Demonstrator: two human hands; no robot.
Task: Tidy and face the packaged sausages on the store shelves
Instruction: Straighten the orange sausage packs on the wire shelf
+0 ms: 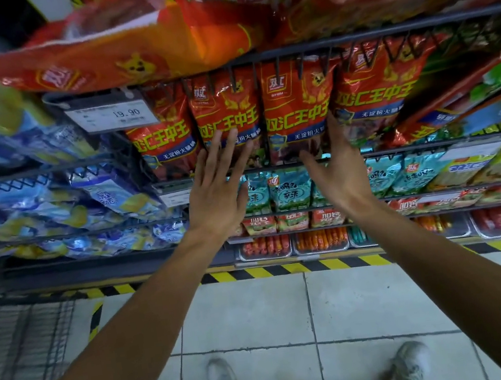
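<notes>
Red foil sausage packs [263, 113] stood upright in a row on the wire shelf [303, 162], just right of the price tag [111, 114] reading 19.90. Below and right of that tag, the left hand [219, 184] lay flat with straight, spread fingers against the lower front of the second pack [224, 112]. Farther right of the tag, the right hand [336, 167] was also flat and unclenched, its fingers slipped along the right edge of the third pack [295, 105]. Neither hand gripped anything; they sat apart, bracketing two packs. Such glossy film probably slides easily and yields under pressure, with firm sausages inside giving some weight. Pressing the flat faces and squaring them by their side edges looked sensible, rather than pinching the crinkly top seals.
</notes>
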